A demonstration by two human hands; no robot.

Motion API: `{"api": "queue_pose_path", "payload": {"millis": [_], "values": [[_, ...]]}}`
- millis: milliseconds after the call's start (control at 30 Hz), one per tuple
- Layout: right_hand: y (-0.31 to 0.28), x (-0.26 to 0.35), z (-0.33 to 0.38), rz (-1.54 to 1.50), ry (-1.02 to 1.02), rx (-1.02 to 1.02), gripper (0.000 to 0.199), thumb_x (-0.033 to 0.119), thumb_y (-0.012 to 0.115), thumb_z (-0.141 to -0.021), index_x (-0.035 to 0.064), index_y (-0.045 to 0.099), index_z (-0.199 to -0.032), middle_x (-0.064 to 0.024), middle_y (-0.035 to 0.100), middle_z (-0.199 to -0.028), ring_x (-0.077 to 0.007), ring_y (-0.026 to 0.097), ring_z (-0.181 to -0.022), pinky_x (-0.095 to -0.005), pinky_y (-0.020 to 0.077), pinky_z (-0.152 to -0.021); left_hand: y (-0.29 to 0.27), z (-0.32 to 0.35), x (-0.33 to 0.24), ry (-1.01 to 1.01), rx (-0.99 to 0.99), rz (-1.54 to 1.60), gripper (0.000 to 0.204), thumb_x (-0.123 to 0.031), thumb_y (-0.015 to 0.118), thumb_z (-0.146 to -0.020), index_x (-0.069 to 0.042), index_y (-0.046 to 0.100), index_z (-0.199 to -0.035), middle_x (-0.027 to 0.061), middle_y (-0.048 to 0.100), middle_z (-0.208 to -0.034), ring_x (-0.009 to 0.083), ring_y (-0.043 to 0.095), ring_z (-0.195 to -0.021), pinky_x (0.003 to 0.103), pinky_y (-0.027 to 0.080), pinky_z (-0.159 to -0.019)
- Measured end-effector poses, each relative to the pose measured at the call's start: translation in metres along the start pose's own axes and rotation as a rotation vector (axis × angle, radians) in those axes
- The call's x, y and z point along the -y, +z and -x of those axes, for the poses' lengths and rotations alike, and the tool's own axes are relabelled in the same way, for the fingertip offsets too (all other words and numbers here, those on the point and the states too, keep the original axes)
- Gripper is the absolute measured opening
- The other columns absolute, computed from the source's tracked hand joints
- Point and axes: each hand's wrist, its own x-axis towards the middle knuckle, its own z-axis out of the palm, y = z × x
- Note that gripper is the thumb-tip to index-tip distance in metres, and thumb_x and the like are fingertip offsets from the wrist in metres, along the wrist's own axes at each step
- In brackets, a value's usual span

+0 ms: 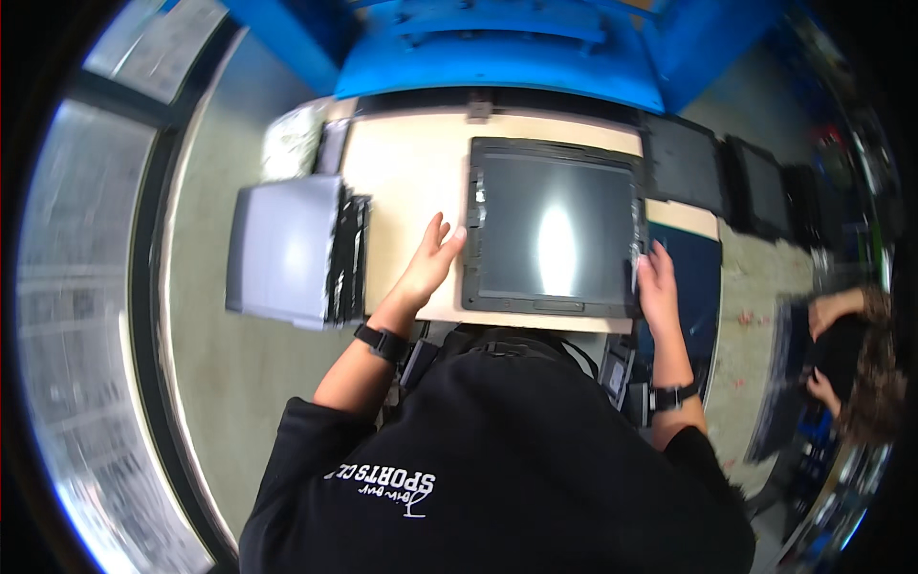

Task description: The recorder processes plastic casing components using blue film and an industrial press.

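Observation:
In front of me on a light wooden board (406, 163) lies a flat black rectangular frame. Inside it sits a dark glossy panel (516, 225) with a bright light reflection, and the black frame (555, 306) shows all round it. My left hand (427, 268) is at the frame's left side, fingers apart, thumb close to the edge; whether it touches is unclear. Against the right edge is my right hand (657, 287), its fingers stretched upward and thumb at the rim. Neither hand is wrapped round anything.
A stack of grey-topped flat panels (287, 251) stands left, with a clear crumpled plastic bag (293, 143) behind. Blue machine framework (497, 67) rises at the far side. More black frames (684, 163) lie at right. A co-worker's hand (830, 314) shows far right, near a dark panel.

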Motion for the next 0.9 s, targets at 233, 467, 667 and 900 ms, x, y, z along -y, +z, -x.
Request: {"api": "queue_pose_path", "payload": {"millis": [233, 467, 667, 900], "values": [[0.046, 0.057, 0.001, 0.872, -0.622, 0.019, 0.065, 0.031, 0.068, -0.081, 0.0081, 0.043, -0.136, -0.0208, 0.038, -0.141, -0.0405, 0.036, -0.131, -0.0488, 0.0286, -0.108, 0.037, -0.027, -0.029, 0.683, -0.072, -0.958, 0.071, -0.024, 0.061, -0.088, 0.001, 0.024, -0.143, 0.027, 0.024, -0.148, 0.0399, 0.026, -0.137, 0.046, 0.024, -0.111], [0.103, 0.054, -0.082, 0.961, -0.787, 0.204, 0.061, 0.048, 0.051, -0.089, 0.0148, 0.042, -0.14, -0.0135, 0.032, -0.148, -0.0357, 0.025, -0.138, -0.0511, 0.0173, -0.113, 0.062, -0.042, -0.021, 0.73, 0.005, -1.397, 0.069, -0.043, 0.051, -0.091, 0.0, 0.034, -0.141, 0.0238, 0.026, -0.148, 0.0378, 0.021, -0.14, 0.051, 0.016, -0.113], [0.108, 0.057, -0.08, 1.045, -0.762, 0.194, 0.066, 0.054, 0.044, -0.091, 0.0143, 0.036, -0.143, -0.012, 0.029, -0.15, -0.0341, 0.022, -0.139, -0.0527, 0.0122, -0.113, 0.063, -0.037, -0.022, 0.702, -0.013, -1.506, 0.071, -0.045, 0.046, -0.092, 0.0, 0.028, -0.143, 0.0223, 0.021, -0.151, 0.0381, 0.015, -0.141, 0.05, 0.013, -0.114], [0.114, 0.111, -0.142, 0.955, -0.555, 0.371, 0.065, 0.046, 0.078, -0.067, -0.0025, 0.06, -0.107, -0.0194, 0.06, -0.109, -0.0355, 0.053, -0.108, -0.0441, 0.041, -0.091, 0.037, -0.037, -0.054, 0.712, -0.004, -0.737, 0.035, -0.024, 0.06, -0.09, 0.001, 0.057, -0.114, 0.0203, 0.053, -0.123, 0.0303, 0.051, -0.115, 0.04, 0.04, -0.098]]}}
